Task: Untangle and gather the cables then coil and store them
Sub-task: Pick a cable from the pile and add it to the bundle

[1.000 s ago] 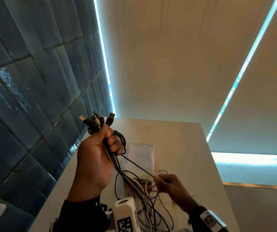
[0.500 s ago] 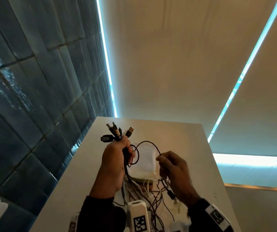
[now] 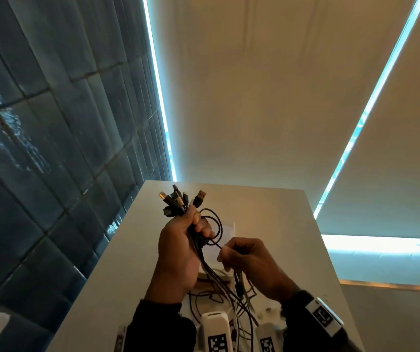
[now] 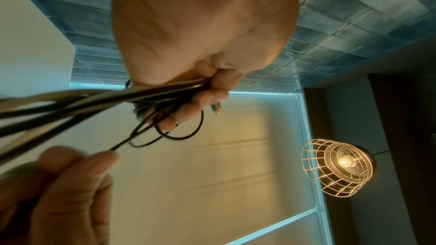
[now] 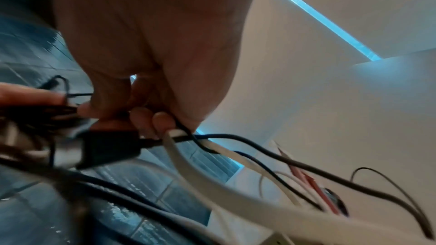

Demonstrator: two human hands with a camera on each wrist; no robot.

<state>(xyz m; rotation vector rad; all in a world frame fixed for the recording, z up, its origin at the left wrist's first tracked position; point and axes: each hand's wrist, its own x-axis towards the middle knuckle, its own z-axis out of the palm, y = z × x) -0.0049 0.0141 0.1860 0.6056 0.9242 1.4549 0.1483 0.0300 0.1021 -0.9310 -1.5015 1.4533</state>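
Fingers [image 3: 205,228] of my left hand [image 3: 178,250] clamp the gathered cables [image 3: 198,252] above the desk [image 3: 127,250] while my right hand [image 3: 249,262] pinches one black strand [image 3: 215,224], and pulling too hard could tighten its loop into a knot.

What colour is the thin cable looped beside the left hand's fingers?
Black: the thin looped cable shows best in the head view, against the pale table.
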